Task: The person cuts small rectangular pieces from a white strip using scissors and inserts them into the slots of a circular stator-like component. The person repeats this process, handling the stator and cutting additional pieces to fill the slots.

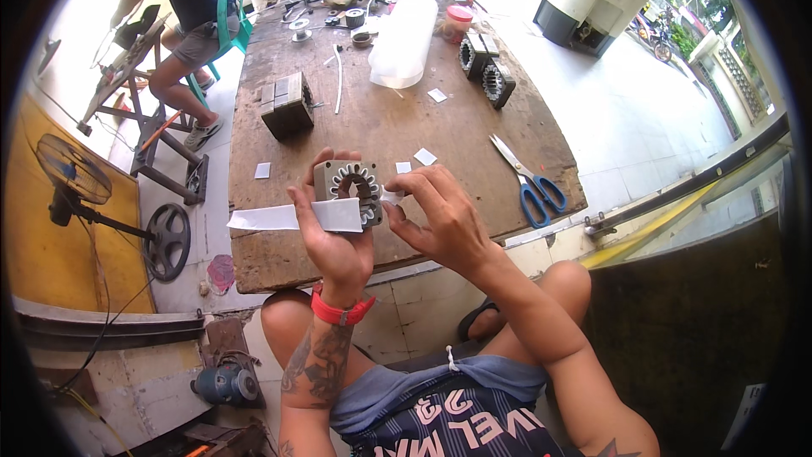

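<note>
My left hand (331, 233) holds a grey square motor stator (348, 186) with a toothed round bore, plus a long white paper strip (292, 217) that sticks out to the left. My right hand (440, 218) pinches a small white paper piece (391, 195) at the stator's right edge. Both hands are over the near edge of a worn wooden table (381, 127). A red band is on my left wrist.
Blue-handled scissors (531, 183) lie to the right. Small white paper pieces (425, 156) dot the table. Another stator block (288, 105) sits left, two more stators (486, 70) far right, a clear plastic jug (404, 39) behind. A seated person (186, 8) works at far left; a fan (74, 173) stands left.
</note>
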Motion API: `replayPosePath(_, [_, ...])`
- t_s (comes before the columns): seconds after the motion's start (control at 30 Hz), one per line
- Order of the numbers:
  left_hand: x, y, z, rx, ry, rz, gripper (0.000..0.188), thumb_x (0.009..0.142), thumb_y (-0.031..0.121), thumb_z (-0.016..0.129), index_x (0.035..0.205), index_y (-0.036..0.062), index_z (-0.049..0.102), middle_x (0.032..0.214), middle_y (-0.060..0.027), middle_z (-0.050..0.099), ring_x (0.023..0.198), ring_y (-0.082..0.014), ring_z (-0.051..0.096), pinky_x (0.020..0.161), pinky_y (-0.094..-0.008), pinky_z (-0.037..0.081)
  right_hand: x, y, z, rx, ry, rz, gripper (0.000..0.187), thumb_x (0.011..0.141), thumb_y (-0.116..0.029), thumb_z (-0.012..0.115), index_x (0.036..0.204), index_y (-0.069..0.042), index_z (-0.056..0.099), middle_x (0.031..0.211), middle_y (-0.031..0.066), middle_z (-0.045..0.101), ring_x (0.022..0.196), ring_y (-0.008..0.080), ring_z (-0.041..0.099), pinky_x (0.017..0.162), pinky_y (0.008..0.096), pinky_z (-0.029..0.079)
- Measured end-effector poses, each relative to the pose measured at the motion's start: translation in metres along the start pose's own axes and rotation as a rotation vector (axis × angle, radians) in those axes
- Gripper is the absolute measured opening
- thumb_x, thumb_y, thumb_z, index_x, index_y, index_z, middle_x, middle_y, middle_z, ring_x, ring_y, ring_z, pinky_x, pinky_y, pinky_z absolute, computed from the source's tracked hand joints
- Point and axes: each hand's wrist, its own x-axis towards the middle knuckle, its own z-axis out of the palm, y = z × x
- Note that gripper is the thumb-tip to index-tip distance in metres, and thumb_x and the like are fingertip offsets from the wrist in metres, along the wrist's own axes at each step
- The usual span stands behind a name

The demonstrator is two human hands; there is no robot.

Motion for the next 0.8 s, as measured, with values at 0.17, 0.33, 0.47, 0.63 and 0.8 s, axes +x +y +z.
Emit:
replayPosePath(0.17, [-0.001,-0.002,0.002,0.052,0.009,0.045,0.063,0.115,0.053,0.024,0.142,0.0037,0.053,0.131,-0.0152,0.062,0.124,-0.0243,0.059,0.106,-0.0387,0.049,-0.005,-0.003,0.007,0.018,-0.048,0.008,0.031,0.088,-0.004,0.077,0.117,-0.005,0.068,0.101,0.0132,0.067,0.096,0.0324,0.067,0.084,0.043,0.056])
replayPosePath(0.33, [-0.002,0.0,0.001,0.063,-0.025,0.042,0.063,0.115,0.053,0.025,0.142,0.0035,0.052,0.13,-0.0153,0.063,0.123,-0.0247,0.06,0.105,-0.0389,0.049,-0.008,0.001,0.003,-0.045,-0.093,-0.018,0.034,0.093,-0.004,0.073,0.126,-0.007,0.067,0.109,0.014,0.067,0.103,0.0327,0.067,0.088,0.0436,0.056])
replayPosePath(0.47, [-0.003,-0.002,0.002,0.024,-0.001,0.021,0.062,0.115,0.054,0.026,0.143,0.0039,0.052,0.131,-0.0158,0.062,0.124,-0.026,0.06,0.107,-0.0394,0.049,-0.014,-0.007,0.015,0.166,-0.024,0.167,0.037,0.095,-0.011,0.073,0.131,-0.01,0.066,0.123,0.0157,0.064,0.11,0.0342,0.066,0.093,0.0452,0.055])
replayPosePath(0.63, [0.006,0.004,-0.007,-0.088,0.05,-0.037,0.059,0.115,0.053,0.029,0.144,0.0074,0.052,0.136,-0.0132,0.06,0.129,-0.027,0.057,0.113,-0.0435,0.047,-0.02,-0.003,0.018,0.012,-0.05,0.026,0.033,0.098,-0.02,0.073,0.128,-0.009,0.066,0.127,0.0167,0.063,0.121,0.0361,0.06,0.1,0.0475,0.048])
replayPosePath(0.8, [0.016,0.01,-0.022,-0.219,0.063,-0.177,0.056,0.116,0.045,0.028,0.147,0.0067,0.054,0.141,-0.0106,0.063,0.134,-0.0294,0.056,0.117,-0.0507,0.044,-0.009,0.063,-0.006,-0.36,-0.108,0.415,0.028,0.098,-0.026,0.072,0.12,-0.009,0.07,0.117,0.015,0.061,0.109,0.0337,0.058,0.097,0.0464,0.044])
